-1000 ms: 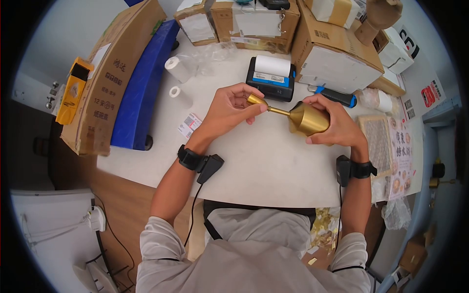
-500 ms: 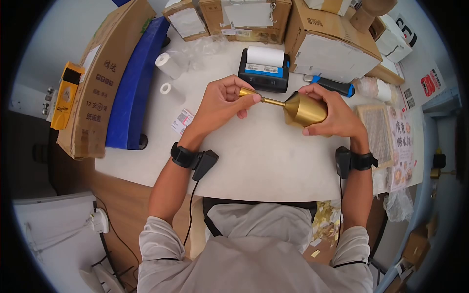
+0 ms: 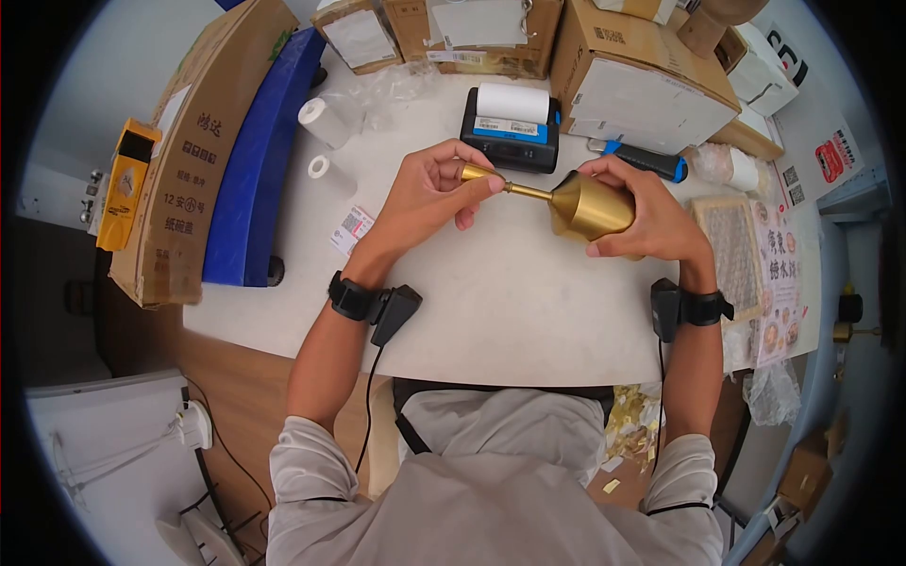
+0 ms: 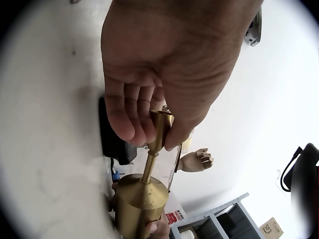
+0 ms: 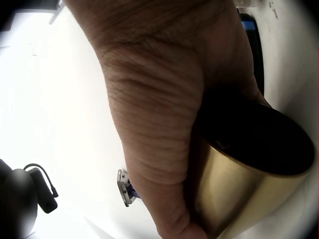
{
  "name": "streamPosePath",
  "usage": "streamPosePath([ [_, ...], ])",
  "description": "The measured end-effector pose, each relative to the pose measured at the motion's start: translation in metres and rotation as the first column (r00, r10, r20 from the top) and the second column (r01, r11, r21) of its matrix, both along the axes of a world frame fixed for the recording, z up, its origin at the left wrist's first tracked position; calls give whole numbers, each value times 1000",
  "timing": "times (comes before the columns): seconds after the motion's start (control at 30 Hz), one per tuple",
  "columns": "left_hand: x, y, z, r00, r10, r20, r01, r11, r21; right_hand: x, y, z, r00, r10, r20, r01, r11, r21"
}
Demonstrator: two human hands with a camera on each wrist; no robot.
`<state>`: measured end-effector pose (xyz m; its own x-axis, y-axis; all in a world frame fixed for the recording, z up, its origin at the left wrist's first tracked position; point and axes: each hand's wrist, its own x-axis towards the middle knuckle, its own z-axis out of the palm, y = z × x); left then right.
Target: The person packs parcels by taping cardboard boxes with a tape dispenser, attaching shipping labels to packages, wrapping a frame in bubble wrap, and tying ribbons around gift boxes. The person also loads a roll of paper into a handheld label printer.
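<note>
A gold metal piece (image 3: 595, 209), with a wide cup, a cone-shaped shoulder and a thin stem, is held sideways above the table. The right hand (image 3: 656, 219) grips the wide cup from its right side, thumb below and fingers over the top. At the stem's far end, the left hand (image 3: 429, 200) pinches a small gold flared end (image 3: 479, 176) between thumb and fingers. In the left wrist view the stem (image 4: 150, 167) runs from that flared end to the cone. The right wrist view shows the cup's wide open mouth (image 5: 264, 139), dark inside.
Behind the hands stands a black label printer (image 3: 510, 141) with a paper roll. A blue-and-black tool (image 3: 646, 160) lies right of it. White rolls (image 3: 323, 123) and a label (image 3: 351, 229) are at left. Cardboard boxes (image 3: 651, 104) line the back; a framed mesh panel (image 3: 729, 255) lies right.
Both hands and the gold piece sit slightly further left and higher in the head view than a second ago, as does the table scene. The grips look the same.
</note>
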<state>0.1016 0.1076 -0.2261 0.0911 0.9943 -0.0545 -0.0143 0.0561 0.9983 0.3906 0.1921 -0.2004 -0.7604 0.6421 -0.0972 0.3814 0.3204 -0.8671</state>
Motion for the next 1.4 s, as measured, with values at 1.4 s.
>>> streamPosePath([
  [1.4, -6, -1, 5, 999, 38, -25, -39, 999, -28, 1, 1, -4, 999, 41, -31, -38, 995, 91],
])
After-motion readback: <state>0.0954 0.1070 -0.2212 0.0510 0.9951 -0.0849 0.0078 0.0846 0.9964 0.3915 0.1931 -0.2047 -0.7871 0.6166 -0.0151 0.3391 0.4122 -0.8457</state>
